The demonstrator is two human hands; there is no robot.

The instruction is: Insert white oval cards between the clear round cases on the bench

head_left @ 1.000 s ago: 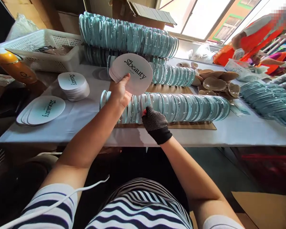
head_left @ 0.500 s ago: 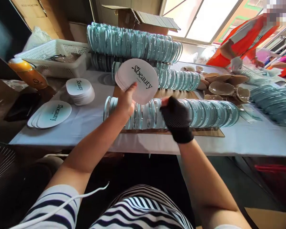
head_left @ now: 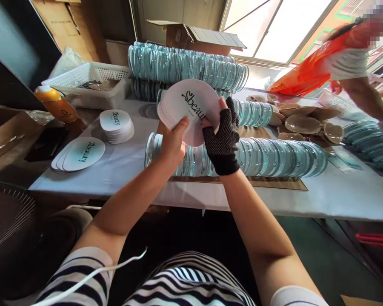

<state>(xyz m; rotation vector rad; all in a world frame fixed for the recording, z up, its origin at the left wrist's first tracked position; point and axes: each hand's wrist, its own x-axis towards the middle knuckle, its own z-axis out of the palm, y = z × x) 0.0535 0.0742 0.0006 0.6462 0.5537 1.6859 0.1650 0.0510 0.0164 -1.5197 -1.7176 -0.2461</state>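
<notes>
A stack of rounded white cards [head_left: 196,91] with dark lettering was held above the left half of the front row of clear discs [head_left: 281,158], which was taken here as the landmark. It was clamped by the bare left hand [head_left: 175,138], with the thumb laid on the printed face; the other fingers were hidden beneath. By the gloved right hand [head_left: 221,136] the right side of the same stack was touched, so the two hands were found close together over the front row; whether a single card was pinched there could not be told. The cards were judged to be light, thin and rather stiff, with a smooth face that might slide easily and an edge that might be creased under strong pressure. They would best be taken at the rim, between thumb and fingertips, with the lettering kept free from rubbing. To the left of the front row, a smaller stack of cards [head_left: 115,121] and a fanned pile of cards [head_left: 79,154] were placed on the white table [head_left: 322,199]. Behind its right end, brown oval pieces [head_left: 301,123] were heaped.
</notes>
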